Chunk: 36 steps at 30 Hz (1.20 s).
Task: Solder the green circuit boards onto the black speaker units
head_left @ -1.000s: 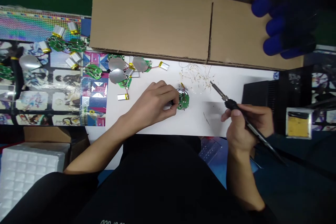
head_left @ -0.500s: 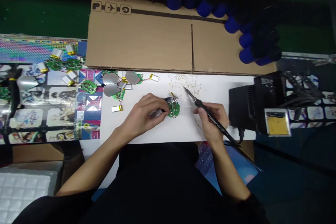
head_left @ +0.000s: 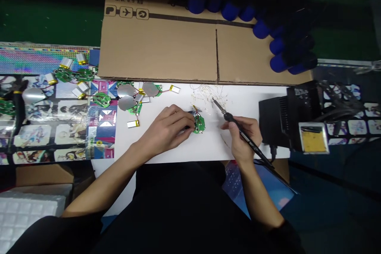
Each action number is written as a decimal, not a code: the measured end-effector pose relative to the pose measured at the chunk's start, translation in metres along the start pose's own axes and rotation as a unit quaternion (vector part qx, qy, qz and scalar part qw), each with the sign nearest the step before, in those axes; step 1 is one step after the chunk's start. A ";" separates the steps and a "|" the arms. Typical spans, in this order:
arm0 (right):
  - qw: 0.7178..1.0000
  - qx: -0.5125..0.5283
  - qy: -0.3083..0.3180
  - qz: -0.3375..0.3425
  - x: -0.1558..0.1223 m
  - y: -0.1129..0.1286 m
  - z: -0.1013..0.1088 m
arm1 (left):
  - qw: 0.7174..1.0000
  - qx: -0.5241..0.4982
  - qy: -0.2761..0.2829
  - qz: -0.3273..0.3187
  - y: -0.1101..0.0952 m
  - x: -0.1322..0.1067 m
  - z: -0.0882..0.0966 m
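Two bare hands are working right at the front edge of a white paper sheet [head_left: 154, 147], and the left hand [head_left: 171, 129] has the action: its fingers are curled and pressed together, pinching the side of a round green circuit board [head_left: 200, 125] that sits just off the middle of the sheet. That board looks light and stiff, but fragile where its thin wires and small parts stick up, so the safe hold is its bare rim, well away from those joints. Over to the right, the right hand [head_left: 243, 138] grips a soldering iron [head_left: 235, 123] like a pen, thumb and fingers closed on the black handle, with the metal tip up in the air near the board, not touching it. Just beyond, fine wire clippings [head_left: 210, 94] lie scattered on the paper. Moving left, there's a cluster of small silver batteries [head_left: 133, 124], spare green boards [head_left: 101, 99] and shiny silver discs [head_left: 126, 102], joined by thin wires and spilling onto a printed picture mat [head_left: 44, 135]. To the right stand a black soldering station [head_left: 272, 123] and a yellow sponge tray [head_left: 314, 139]. Farther out, a flat cardboard box [head_left: 157, 47] runs along the back, with a row of blue rounded tips [head_left: 229, 11] at its far edge.
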State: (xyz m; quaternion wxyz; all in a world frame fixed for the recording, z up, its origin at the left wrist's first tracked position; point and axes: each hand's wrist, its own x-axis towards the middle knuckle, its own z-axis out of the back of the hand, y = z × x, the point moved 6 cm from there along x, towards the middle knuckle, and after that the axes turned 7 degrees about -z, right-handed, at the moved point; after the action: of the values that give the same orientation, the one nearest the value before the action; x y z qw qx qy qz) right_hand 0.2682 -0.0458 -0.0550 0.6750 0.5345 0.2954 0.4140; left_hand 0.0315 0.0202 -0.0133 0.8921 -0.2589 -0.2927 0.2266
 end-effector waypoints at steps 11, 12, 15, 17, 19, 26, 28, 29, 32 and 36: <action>0.971 -0.108 0.136 0.163 -0.038 0.035 -0.042 | 0.992 0.094 0.068 -0.052 -0.008 0.005 0.002; 0.969 -0.116 0.130 0.174 -0.037 0.035 -0.045 | 0.991 0.100 0.072 -0.060 -0.009 0.006 0.002; 0.968 -0.116 0.113 0.189 -0.032 0.034 -0.049 | 0.986 0.119 0.086 -0.078 -0.011 0.009 0.002; 0.968 -0.118 0.123 0.185 -0.029 0.035 -0.048 | 0.984 0.131 0.091 -0.080 -0.012 0.011 0.002; 0.972 -0.106 0.129 0.164 -0.028 0.036 -0.042 | 0.984 0.134 0.094 -0.070 -0.012 0.012 0.001; 0.993 0.005 0.041 0.110 -0.037 0.052 0.008 | 0.989 0.091 0.111 -0.037 -0.009 0.017 0.000; 0.986 -0.036 0.058 0.154 -0.043 0.061 0.014 | 0.989 0.090 0.111 -0.033 -0.009 0.017 0.000; 0.980 -0.062 0.063 0.178 -0.047 0.065 0.016 | 0.989 0.091 0.112 -0.030 -0.009 0.017 0.000; 0.965 -0.127 0.073 0.218 -0.054 0.070 0.018 | 0.989 0.097 0.112 -0.026 -0.009 0.017 0.000; 0.960 -0.144 0.097 0.217 -0.056 0.067 0.013 | 0.987 0.109 0.113 -0.031 -0.010 0.017 0.000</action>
State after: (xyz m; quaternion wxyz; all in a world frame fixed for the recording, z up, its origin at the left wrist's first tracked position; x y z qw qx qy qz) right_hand 0.2358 -0.0951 0.0104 0.6067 0.4400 0.1735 0.6389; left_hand 0.0468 0.0222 -0.0007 0.9489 -0.1749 -0.1714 0.1991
